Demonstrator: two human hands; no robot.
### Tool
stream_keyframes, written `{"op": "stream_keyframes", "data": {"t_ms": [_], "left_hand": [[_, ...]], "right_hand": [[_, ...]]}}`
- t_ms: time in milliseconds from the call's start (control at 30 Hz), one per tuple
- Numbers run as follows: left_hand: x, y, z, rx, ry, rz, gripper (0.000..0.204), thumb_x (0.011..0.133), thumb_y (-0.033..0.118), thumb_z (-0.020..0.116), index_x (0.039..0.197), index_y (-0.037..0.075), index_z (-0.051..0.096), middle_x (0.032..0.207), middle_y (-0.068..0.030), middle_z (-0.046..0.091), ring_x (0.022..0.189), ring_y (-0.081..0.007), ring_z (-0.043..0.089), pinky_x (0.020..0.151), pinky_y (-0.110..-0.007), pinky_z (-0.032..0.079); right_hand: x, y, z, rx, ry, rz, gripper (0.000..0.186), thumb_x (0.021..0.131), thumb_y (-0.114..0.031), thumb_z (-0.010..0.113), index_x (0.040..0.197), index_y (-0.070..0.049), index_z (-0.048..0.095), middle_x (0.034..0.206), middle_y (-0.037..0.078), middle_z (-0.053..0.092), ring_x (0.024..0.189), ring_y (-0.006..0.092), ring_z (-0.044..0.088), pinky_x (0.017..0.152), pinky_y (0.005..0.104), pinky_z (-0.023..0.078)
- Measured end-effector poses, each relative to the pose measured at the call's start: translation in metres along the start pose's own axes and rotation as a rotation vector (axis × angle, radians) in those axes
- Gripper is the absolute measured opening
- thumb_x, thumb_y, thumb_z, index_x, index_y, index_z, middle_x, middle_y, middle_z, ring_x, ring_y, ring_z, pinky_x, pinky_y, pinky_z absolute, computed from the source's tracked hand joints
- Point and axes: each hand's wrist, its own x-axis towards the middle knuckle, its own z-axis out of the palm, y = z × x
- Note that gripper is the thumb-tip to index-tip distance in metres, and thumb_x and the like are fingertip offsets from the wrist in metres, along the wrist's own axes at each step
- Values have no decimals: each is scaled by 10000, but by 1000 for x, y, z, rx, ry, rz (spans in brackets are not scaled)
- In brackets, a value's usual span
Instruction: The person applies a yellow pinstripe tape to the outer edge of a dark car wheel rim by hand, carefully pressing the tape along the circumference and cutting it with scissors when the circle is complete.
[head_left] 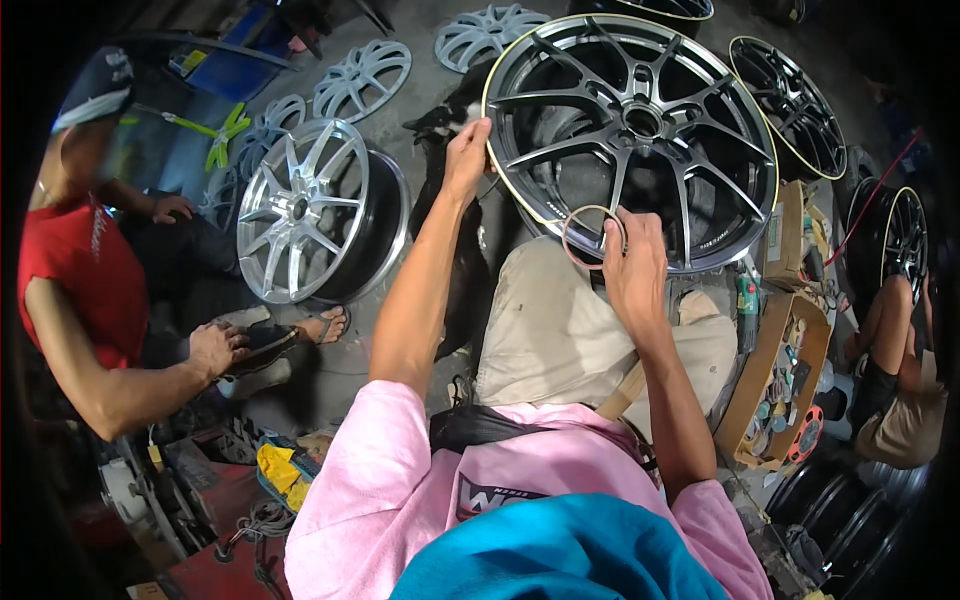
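A black alloy wheel with bright-edged spokes [640, 118] leans in front of me above my knees. A thin pale yellow tape [486, 88] runs along its outer lip. My left hand [466, 160] is closed on the left edge of the wheel, its fingertips pressing at the lip. Lower down, my right hand [634, 262] grips a narrow roll of tape [566, 240] by its ring, close to the bottom of the wheel. The fingers of my right hand partly cover the roll.
To the left, a person in red [90, 290] sits by a silver wheel [300, 208]. Grey wheel faces [362, 80] lie beyond. On the right are a cardboard box of tools [772, 385], a green power tool [747, 300], more black wheels [790, 105] and another person's leg [890, 325].
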Motion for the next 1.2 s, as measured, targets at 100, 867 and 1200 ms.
{"op": "stream_keyframes", "data": {"t_ms": [100,867,1200], "left_hand": [[-44,-5,-2,-157,-46,-24,349,1081,388,591,1148,47,622,822,-34,664,654,-126,624,615,-277,521],[-195,16,44,-401,-210,-383,506,1116,347,455,1393,-71,523,1247,-178,680,1143,-264,675,936,-401,578],[-184,9,35,-224,-102,-291,429,1092,313,559,1288,-67,596,1107,-179,713,977,-251,727,863,-362,616]], "right_hand": [[-5,-14,-11,-26,70,-148,155,972,-92,653,1069,20,697,975,162,599,931,373,582,824,476,481],[-59,-14,20,264,-236,-160,435,868,-160,801,1200,-30,552,1078,179,639,1011,385,638,826,477,522],[-58,-5,21,225,-231,-114,372,928,-89,735,1257,-28,572,964,183,711,803,365,716,723,421,569]]}}
